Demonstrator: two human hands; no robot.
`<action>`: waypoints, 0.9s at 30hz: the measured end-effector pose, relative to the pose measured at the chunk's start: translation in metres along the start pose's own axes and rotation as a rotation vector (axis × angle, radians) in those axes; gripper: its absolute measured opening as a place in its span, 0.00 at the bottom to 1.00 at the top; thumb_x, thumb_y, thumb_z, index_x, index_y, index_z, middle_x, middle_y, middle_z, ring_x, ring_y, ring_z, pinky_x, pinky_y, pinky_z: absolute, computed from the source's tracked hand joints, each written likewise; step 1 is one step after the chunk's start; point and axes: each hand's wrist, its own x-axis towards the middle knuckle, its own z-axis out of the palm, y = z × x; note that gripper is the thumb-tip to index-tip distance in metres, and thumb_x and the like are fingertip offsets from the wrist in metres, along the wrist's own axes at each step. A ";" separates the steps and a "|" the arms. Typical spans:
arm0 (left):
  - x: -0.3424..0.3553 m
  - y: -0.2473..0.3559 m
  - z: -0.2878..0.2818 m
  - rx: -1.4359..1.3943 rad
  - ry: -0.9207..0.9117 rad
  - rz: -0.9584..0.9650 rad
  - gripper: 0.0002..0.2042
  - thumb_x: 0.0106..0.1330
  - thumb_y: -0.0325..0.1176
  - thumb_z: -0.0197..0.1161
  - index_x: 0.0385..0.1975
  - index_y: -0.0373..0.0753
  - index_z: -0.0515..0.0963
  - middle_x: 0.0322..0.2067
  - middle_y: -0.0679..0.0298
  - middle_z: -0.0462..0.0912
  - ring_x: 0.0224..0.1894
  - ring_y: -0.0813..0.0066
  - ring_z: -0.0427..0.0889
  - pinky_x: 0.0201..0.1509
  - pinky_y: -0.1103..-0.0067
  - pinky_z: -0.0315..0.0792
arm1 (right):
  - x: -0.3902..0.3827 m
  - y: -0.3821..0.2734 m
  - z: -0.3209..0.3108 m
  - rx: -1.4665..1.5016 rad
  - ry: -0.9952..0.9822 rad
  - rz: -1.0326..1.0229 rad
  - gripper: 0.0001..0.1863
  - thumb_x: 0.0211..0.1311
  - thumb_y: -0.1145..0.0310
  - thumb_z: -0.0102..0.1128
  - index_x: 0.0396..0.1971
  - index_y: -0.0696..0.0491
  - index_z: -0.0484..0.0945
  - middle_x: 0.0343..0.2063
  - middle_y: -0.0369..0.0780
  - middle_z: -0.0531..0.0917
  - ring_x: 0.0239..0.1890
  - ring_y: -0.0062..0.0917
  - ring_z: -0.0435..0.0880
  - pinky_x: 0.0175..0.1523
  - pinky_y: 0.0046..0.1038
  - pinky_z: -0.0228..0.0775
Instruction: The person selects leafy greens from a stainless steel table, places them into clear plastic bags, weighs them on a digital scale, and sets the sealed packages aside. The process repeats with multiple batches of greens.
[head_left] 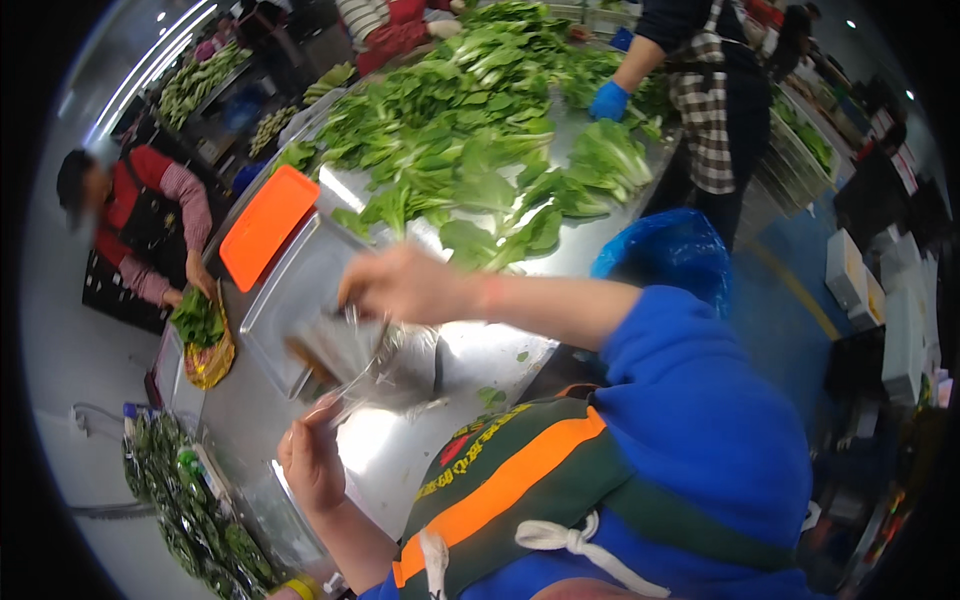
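Above the steel table (490,350), a clear plastic bag (405,372), partly smeared by motion, is stretched between my hands. The fingertips of my left hand (312,465) are pinched together on its near edge. My right hand (405,285) is at its far side, fingers curled and blurred; whether they grip the film cannot be made out. Something brown and blurred (312,360) shows by the bag, its kind unclear. Beyond my hands lies a heap of leafy green vegetables (450,130), with loose plants reaching toward my right forearm.
An orange tray (268,228) and a clear plastic tray (275,320) lie to the left. A co-worker there holds greens in a yellow bag (208,365). Bagged greens (190,500) stand lower left. A blue-gloved hand (608,101) and a blue plastic bag (675,250) are right.
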 end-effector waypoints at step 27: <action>0.089 0.070 -0.039 -0.118 0.193 0.239 0.19 0.74 0.38 0.44 0.54 0.29 0.72 0.56 0.52 0.74 0.59 0.64 0.72 0.65 0.68 0.61 | 0.119 0.054 -0.010 -1.001 0.050 -0.756 0.04 0.50 0.74 0.58 0.26 0.48 0.76 0.21 0.35 0.78 0.27 0.27 0.80 0.59 0.38 0.67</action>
